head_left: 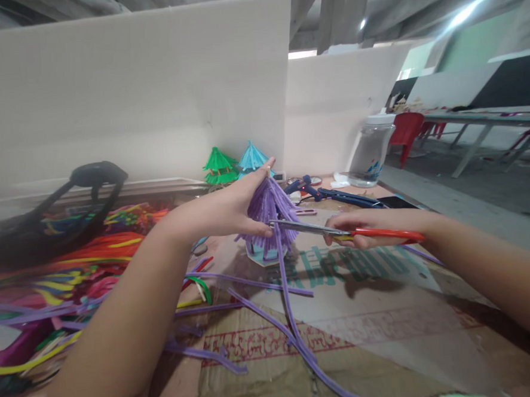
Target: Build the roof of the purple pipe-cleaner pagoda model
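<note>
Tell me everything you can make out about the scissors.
The scissors have slim silver metal blades and glossy red-orange handles. The right hand holds them, handles toward its wrist. They lie roughly level, tips reaching the purple strips near the thumb of the left hand. Whether the blades pinch a strip is unclear.

A row of large teal characters (341, 267) runs across the flat sheet (366, 312) on the bench, in front of and to the right of the purple cone-roofed model (270, 213). One appears to read "康"; the others are too blurred to make out with certainty. Beyond the model and to its right, a clear bottle (372, 147) carries a small blue-and-red mark (373, 169), its details too small to read.
</note>
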Available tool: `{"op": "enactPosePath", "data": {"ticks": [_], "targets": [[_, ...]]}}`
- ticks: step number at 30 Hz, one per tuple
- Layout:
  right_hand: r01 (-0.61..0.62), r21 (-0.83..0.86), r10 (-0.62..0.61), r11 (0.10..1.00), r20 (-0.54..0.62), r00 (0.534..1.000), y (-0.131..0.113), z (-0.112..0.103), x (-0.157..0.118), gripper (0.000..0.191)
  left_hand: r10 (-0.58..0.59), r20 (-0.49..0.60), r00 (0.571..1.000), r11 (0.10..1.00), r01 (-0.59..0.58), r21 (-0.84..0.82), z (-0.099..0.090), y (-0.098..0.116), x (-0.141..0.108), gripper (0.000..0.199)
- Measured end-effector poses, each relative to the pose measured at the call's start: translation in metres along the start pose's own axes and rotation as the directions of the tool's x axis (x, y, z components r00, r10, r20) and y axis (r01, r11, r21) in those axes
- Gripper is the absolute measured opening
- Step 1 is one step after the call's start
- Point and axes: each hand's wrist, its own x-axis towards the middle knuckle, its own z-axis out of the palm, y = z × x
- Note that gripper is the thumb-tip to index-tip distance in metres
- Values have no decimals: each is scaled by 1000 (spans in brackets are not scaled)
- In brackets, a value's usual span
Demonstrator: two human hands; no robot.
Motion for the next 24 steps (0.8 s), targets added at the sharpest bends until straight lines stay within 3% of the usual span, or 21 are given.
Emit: {"op": "enactPosePath", "data": {"ticks": [5, 24], "targets": [[-28, 22, 29, 999, -48, 998, 0, 2, 4, 49, -13, -4, 1000, 1000, 13, -17, 2, 1, 1, 105], [17, -10, -18, 1000, -80, 997, 8, 4, 6, 54, 14, 3, 1000, 1000, -14, 19, 5, 2, 3, 106]]}}
